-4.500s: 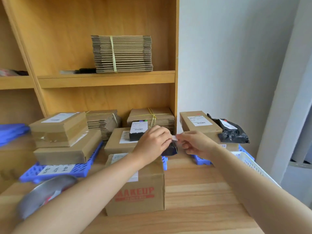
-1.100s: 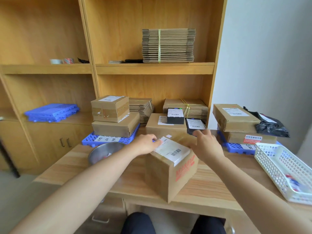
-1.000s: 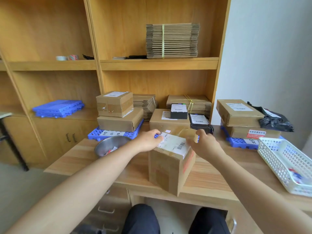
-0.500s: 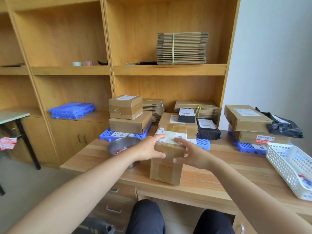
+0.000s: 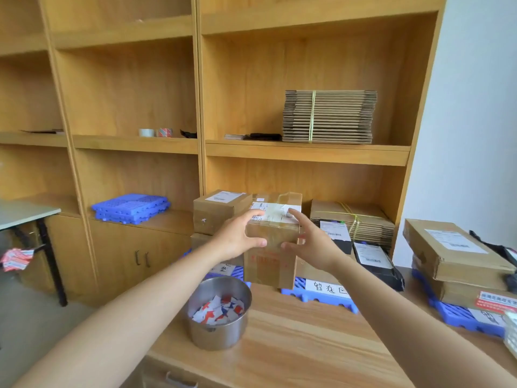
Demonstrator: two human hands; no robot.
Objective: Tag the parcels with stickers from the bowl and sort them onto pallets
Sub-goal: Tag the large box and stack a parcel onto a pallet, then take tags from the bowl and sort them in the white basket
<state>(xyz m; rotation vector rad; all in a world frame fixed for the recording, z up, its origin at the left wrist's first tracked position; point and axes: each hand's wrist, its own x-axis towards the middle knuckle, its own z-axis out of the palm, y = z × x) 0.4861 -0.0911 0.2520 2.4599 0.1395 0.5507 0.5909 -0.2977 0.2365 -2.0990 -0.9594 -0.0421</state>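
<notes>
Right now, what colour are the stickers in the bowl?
The stickers are white, red and blue; head view.

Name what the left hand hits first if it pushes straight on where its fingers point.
The taped brown cardboard parcel: the left hand grips its left side, fingers pointing forward-right onto it. Nothing seems to lie between.

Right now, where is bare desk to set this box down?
Bare desk lies right of the steel bowl, in front of the middle pallet. Crowded: the back row around the box, with parcels stacked on that pallet and the right pallet.
</notes>
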